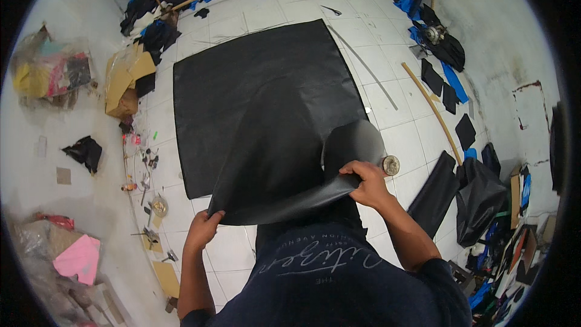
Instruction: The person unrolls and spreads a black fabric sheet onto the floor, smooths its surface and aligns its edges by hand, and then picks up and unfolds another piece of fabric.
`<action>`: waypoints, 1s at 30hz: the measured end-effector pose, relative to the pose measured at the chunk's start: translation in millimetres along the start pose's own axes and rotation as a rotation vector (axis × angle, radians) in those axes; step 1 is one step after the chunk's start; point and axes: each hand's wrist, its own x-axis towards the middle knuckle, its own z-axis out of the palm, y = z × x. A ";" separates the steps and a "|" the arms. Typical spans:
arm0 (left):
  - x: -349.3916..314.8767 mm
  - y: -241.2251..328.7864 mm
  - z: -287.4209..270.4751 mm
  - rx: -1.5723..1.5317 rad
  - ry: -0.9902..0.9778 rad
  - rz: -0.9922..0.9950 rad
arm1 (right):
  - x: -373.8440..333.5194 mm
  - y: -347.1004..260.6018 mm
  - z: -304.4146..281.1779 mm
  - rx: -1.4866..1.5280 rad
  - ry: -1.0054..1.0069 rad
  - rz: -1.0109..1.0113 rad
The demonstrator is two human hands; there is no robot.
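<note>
Black sheet between raised hands

Single head-worn fisheye view, steeply downward, close above hands and tiled floor.

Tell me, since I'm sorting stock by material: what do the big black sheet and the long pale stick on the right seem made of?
The large black sheet looks like thin coated fabric or synthetic leather: matte with a faint sheen, bending in soft folds where both hands lift its near edge. The long pale curved stick looks like bare wood or bamboo, tan and unpainted; which one is unclear.
</note>
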 end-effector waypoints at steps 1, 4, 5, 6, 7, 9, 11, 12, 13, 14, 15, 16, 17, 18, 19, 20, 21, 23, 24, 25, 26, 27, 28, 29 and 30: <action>5.1 -11.0 -1.4 -0.018 0.001 -0.013 | 5.5 -12.6 0.4 0.030 0.004 0.032; 37.5 -44.0 10.6 -0.717 -0.182 -0.038 | 22.6 -38.0 4.5 0.042 -0.011 -0.001; 43.0 -49.0 13.5 -0.734 -0.173 -0.036 | 30.9 -43.0 6.6 0.030 -0.014 -0.050; 44.9 -45.2 21.4 -1.047 -0.233 0.019 | 37.2 -47.2 6.6 0.001 -0.017 -0.068; 41.8 -41.9 25.3 -1.353 -0.282 0.073 | 43.5 -54.7 5.8 0.005 -0.026 -0.071; 56.5 -40.2 36.4 -1.462 -0.201 0.082 | 58.4 -67.7 2.9 0.067 -0.023 -0.067; 74.8 -40.8 37.7 -1.766 -0.084 0.230 | 73.5 -70.8 1.8 0.046 -0.021 -0.134; 92.1 -46.2 35.9 -1.837 0.021 0.223 | 80.8 -71.2 -0.6 0.014 -0.011 -0.196; 103.1 -49.6 28.1 -1.835 0.036 0.219 | 88.5 -70.9 0.1 0.025 -0.018 -0.197; 115.0 -52.8 18.0 -1.802 0.169 0.214 | 96.8 -70.1 0.8 0.075 -0.002 -0.170; 127.7 -54.8 7.0 -1.765 0.299 0.209 | 106.6 -68.7 1.0 0.122 0.014 -0.142; 141.2 -56.3 -2.8 -1.829 0.350 0.128 | 117.2 -68.7 -3.7 0.100 0.015 -0.167; 148.5 -62.3 -15.1 -1.825 0.353 0.123 | 125.0 -65.3 -5.1 0.105 0.012 -0.163; 159.8 -66.0 -28.9 -1.796 0.307 0.171 | 134.9 -58.5 -7.3 0.117 0.031 -0.161; 165.0 -63.8 -44.4 -1.763 0.269 0.219 | 146.4 -51.7 -7.4 0.137 0.049 -0.162; 169.3 -61.6 -60.7 -1.737 0.301 0.248 | 159.3 -43.3 -7.9 0.148 0.049 -0.164; 167.2 -45.9 -77.1 -1.709 0.325 0.268 | 171.6 -32.7 -9.0 0.053 0.036 -0.130; 148.7 -2.1 -112.8 -1.600 0.603 0.317 | 194.3 -11.8 -10.2 -0.132 0.003 -0.065; 137.6 28.1 -129.9 -1.568 0.702 0.369 | 206.4 1.7 -9.6 -0.107 -0.051 0.042; 131.1 57.6 -144.7 -1.537 0.828 0.451 | 217.6 16.8 -7.3 -0.104 -0.059 0.053; 119.1 101.6 -155.1 -1.469 0.856 0.524 | 231.0 35.8 -5.1 -0.127 -0.121 0.114; 110.4 143.6 -166.7 -1.355 1.036 0.644 | 249.0 49.9 -2.6 -0.139 -0.184 0.163; 103.2 182.3 -178.5 -1.297 1.074 0.736 | 264.8 61.0 -2.6 -0.133 -0.198 0.179; 94.1 220.6 -189.2 -1.254 1.126 0.809 | 284.8 67.4 -0.2 -0.123 -0.267 0.191; 89.7 249.3 -201.7 -1.168 1.137 0.902 | 305.2 74.9 3.8 -0.112 -0.331 0.198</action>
